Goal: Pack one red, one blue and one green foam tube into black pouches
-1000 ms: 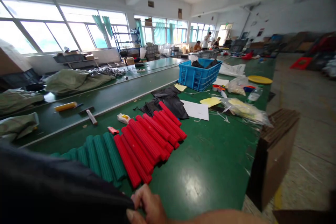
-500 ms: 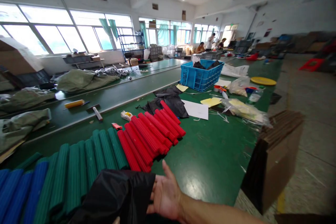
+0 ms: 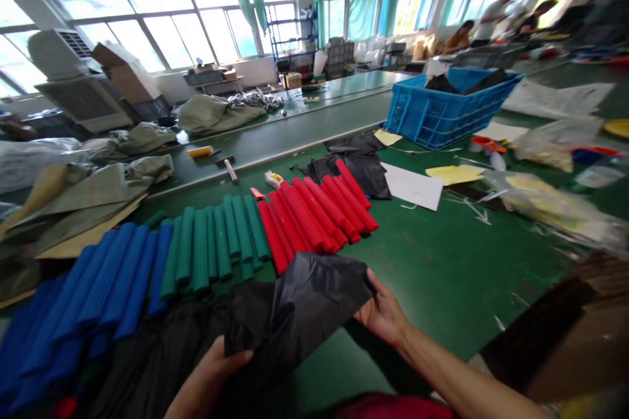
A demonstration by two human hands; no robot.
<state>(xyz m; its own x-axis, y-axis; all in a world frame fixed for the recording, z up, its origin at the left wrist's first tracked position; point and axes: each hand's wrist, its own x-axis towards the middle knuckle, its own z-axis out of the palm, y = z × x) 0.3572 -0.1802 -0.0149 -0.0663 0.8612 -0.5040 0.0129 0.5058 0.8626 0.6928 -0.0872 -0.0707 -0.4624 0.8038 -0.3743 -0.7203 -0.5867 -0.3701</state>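
Between my hands stretches a black fabric bag (image 3: 314, 301), its top side raised above the green table. My left hand (image 3: 216, 366) grips its near left part, thumb lying over the cloth. At its right corner, my right hand (image 3: 383, 308) has its fingers closed on the edge. Just beyond the bag lie red ribbed rolls (image 3: 314, 216) in a row, with green rolls (image 3: 201, 249) to their left and blue rolls (image 3: 113, 275) farther left. More black bags (image 3: 162, 347) are heaped beside my left hand.
A blue crate (image 3: 447, 111) with black items stands at the back right. Before it lie black bags (image 3: 363, 170), a white sheet (image 3: 413, 186) and yellow paper (image 3: 455, 174). A tape dispenser (image 3: 273, 179) sits behind the rolls. Cardboard (image 3: 565, 334) is at lower right. People work far back.
My view has turned left, showing more blue rolls and black bags. My right hand, open beside the bag before, is now closed on its edge. My left hand has come further into view.
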